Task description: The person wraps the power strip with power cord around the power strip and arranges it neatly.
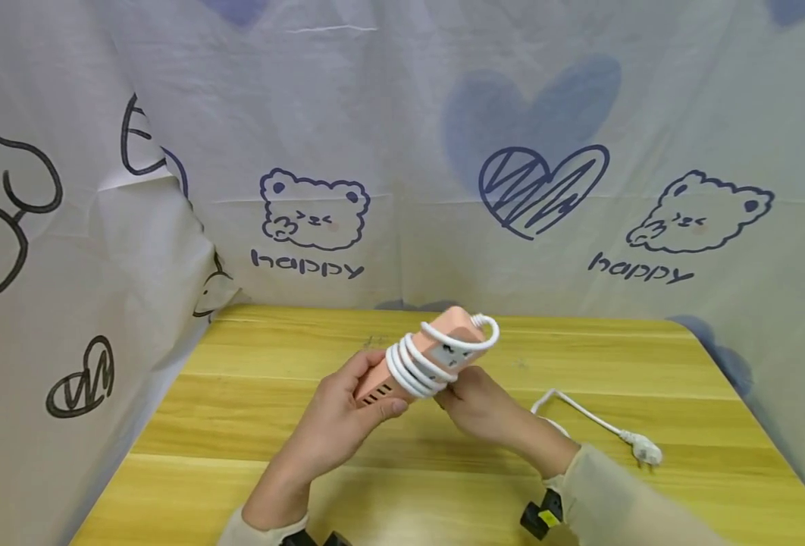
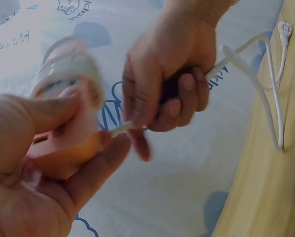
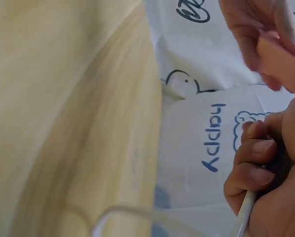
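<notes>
A pink power strip [image 1: 377,381] with small slots in its side is held tilted above the table by my left hand [image 1: 334,417], thumb on one face and fingers on the other. Several turns of its white cord [image 1: 412,365] wrap round the middle, and a loop stands out at the far end. My right hand [image 1: 486,406] is just right of the strip, its fingers curled round the cord. In the left wrist view, a short stretch of cord [image 2: 121,129] runs from the strip to the right fingers [image 2: 187,94]. The cord [image 3: 244,212] leaves the right fist at the other side.
The cord's free end lies on the wooden table [image 1: 239,425] to the right, ending in a white plug [image 1: 645,449]. A pale printed cloth [image 1: 416,250] hangs behind the table and along its sides. Black wrist cameras [image 1: 543,514] sit at both cuffs.
</notes>
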Tool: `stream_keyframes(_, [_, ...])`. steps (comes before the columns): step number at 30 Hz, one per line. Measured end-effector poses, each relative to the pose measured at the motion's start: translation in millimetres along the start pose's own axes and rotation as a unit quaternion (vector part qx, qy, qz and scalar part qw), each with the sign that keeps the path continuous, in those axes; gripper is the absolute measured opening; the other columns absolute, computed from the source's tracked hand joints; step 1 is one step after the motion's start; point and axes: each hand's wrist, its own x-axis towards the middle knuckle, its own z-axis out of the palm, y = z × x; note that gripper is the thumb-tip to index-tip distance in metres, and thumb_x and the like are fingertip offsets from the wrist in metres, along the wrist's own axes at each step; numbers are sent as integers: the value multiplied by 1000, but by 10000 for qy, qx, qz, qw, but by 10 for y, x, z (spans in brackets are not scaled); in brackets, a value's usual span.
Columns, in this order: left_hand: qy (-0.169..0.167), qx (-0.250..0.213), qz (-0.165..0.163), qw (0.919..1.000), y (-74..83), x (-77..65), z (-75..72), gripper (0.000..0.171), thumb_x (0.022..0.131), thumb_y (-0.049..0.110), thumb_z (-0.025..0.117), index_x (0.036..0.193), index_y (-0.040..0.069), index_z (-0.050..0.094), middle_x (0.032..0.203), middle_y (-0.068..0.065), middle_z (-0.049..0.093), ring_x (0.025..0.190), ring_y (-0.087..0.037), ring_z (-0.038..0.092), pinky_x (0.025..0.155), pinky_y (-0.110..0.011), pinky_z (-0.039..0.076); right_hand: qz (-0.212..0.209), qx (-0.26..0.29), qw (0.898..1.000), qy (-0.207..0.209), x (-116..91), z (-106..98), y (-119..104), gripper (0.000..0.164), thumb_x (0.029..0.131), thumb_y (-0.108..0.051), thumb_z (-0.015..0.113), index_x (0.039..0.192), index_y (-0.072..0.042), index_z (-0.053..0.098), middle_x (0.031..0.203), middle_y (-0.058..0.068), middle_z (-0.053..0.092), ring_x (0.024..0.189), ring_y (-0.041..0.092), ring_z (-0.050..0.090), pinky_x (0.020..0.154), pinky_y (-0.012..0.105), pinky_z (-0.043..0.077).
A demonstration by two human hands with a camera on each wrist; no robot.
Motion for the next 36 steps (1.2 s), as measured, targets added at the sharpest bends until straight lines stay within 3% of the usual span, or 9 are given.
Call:
stream_keyframes(2, [238,-675,12,9974,-7,17,-18,49,98,11,76,142,13,54,122,-13,66,101,-26,69,83,-37,64,-337,-1666,9851,248,-29,11,18,18,112,-20,51,106,-10,65,77,-4,55,66,7,50,61,27,44])
stream_keyframes(5, [591,-1731,104,9831,-27,51,-46,45,105,8,64,145,6,41,131,-19,59,107,-31,72,90,-43,64,28,-1483,9886,258,-73,-5,56,21,113,-28,52,103,-15,65,70,-5,48,57,7,40,54,24,36])
stream_keyframes(8, [964,-2101,28,9729,-47,76,-62,41,109,10,56,144,7,35,132,-18,55,104,-29,73,91,-43,64,165,-1381,9896,355,-110,-48,81,22,111,-30,56,96,-17,65,68,-5,46,55,7,34,52,23,31])
stream_keyframes(12, [1142,-2227,-199,9680,-64,98,-70,39,110,9,52,144,7,30,134,-16,52,104,-24,72,93,-41,63,148,-1719,9848,189,-144,-162,50,19,109,-27,60,94,-18,66,67,-5,48,55,7,37,52,23,32])
stream_keyframes(21, [1553,-2348,47,9596,-66,98,-99,41,109,-4,48,145,3,30,133,-15,50,104,-18,71,93,-39,63,723,-3249,9430,5,-216,-395,31,10,98,-16,75,90,-19,69,70,-6,53,61,12,43,57,29,37])
stream_keyframes(26, [1737,-2316,190,9570,-58,95,-81,41,108,-2,51,143,4,32,131,-11,48,107,-19,71,94,-38,63,-238,-4456,8948,-138,-266,-383,57,29,82,6,79,94,-19,70,81,-4,54,74,16,51,67,37,47])
stream_keyframes(29, [1816,-2351,243,9545,-52,94,-84,38,108,0,52,141,5,34,130,-10,49,106,-19,72,92,-37,64,-706,-4801,8744,25,-308,-372,105,40,75,14,74,96,-19,71,82,-4,54,79,18,53,72,41,48])
stream_keyframes(33, [1653,-2379,263,9567,-44,89,-90,39,108,0,52,142,8,34,131,-11,50,107,-19,72,91,-37,64,-616,-4858,8711,368,-341,-413,174,41,75,15,72,101,-17,70,86,-3,54,82,19,53,74,42,48])
stream_keyframes(36, [1522,-2330,175,9603,-33,83,-83,40,108,0,53,142,6,34,131,-12,51,107,-20,72,90,-38,64,-478,-4761,8766,517,-347,-471,201,33,79,8,74,101,-16,69,87,-3,56,81,17,53,76,43,50])
